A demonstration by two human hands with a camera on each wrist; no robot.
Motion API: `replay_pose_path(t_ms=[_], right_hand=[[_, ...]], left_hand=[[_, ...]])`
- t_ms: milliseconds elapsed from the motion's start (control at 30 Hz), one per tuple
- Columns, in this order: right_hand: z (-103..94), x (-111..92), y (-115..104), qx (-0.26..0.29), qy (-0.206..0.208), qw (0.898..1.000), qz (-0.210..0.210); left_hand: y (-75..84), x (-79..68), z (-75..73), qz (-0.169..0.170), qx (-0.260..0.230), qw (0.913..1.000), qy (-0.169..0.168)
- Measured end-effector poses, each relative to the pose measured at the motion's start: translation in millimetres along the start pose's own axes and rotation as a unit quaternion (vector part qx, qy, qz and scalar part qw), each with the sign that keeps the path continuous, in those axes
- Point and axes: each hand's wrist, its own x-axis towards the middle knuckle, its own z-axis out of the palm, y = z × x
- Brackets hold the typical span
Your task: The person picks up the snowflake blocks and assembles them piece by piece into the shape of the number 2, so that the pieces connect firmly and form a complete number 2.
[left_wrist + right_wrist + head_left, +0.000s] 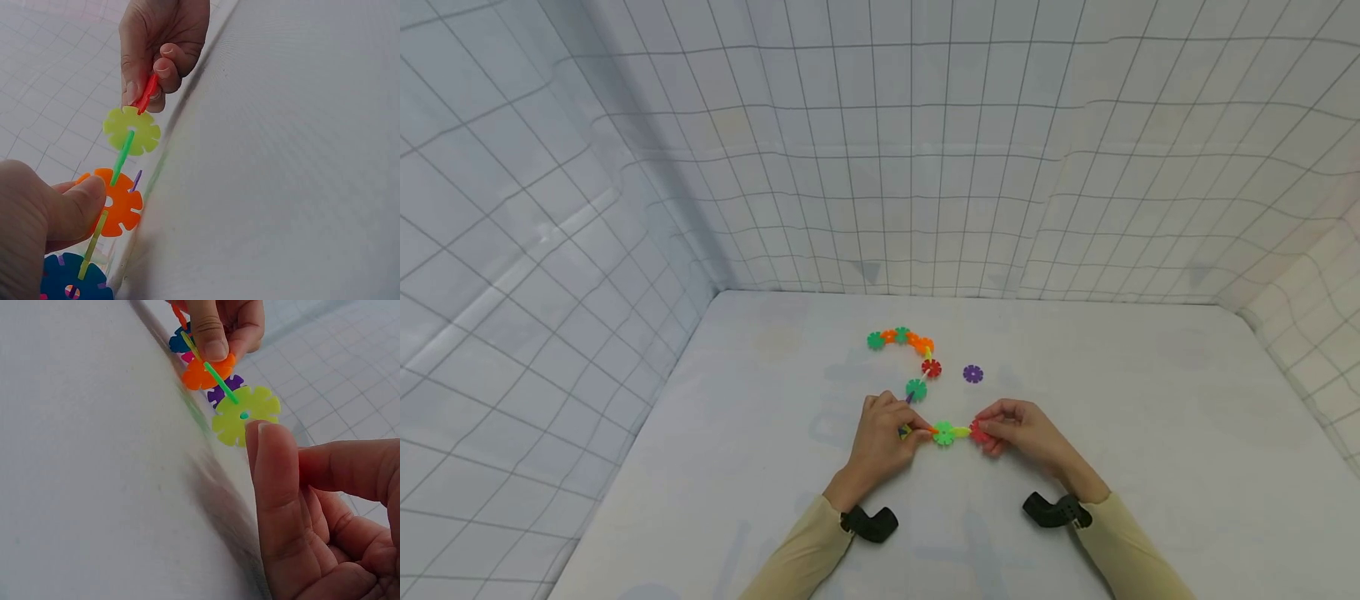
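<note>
A chain of notched plastic snowflake discs curves across the table, from a green disc point(876, 340) at its far end, past a dark red disc point(931, 368), to the hands. My left hand point(886, 437) pinches an orange disc point(123, 206) between thumb and fingers; a blue disc point(75, 272) hangs on the chain beside it. Between the hands run a bright green disc point(943, 433) and a yellow-green disc point(132, 131). At the near end, my right hand point(1026, 435) pinches a red disc point(148, 94), which its thumb hides in the right wrist view.
A loose purple disc point(973, 373) lies on the white table point(1150, 400), right of the chain and beyond the right hand. White grid-patterned walls point(962, 167) rise at the back and sides. Black wrist devices point(869, 525) sit on both wrists.
</note>
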Motion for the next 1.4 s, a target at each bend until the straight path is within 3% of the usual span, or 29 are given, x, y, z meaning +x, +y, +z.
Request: replay_pose_path(t_ms=[433, 867, 1067, 1300, 1400], right_hand=[[9.6, -1.5, 3.8, 0.019, 0.029, 0.999, 0.013], [29.6, -4.9, -0.7, 0.079, 0.095, 0.992, 0.016], [25.0, -4.7, 2.1, 0.066, 0.078, 0.995, 0.011], [4.7, -1.1, 1.5, 0.003, 0.008, 1.0, 0.027], [-7.5, 1.2, 0.4, -0.029, 0.021, 0.999, 0.036]], left_hand=[[2.0, -0.4, 1.7, 0.003, 0.001, 1.0, -0.002], [4.4, -0.7, 0.1, 0.009, 0.016, 0.9998, -0.001], [1.7, -0.6, 0.4, 0.013, 0.012, 0.9998, -0.004], [-2.1, -0.6, 0.7, -0.002, 0.003, 0.9998, -0.02], [-1.4, -1.2, 0.9, 0.003, 0.002, 0.9998, -0.017]])
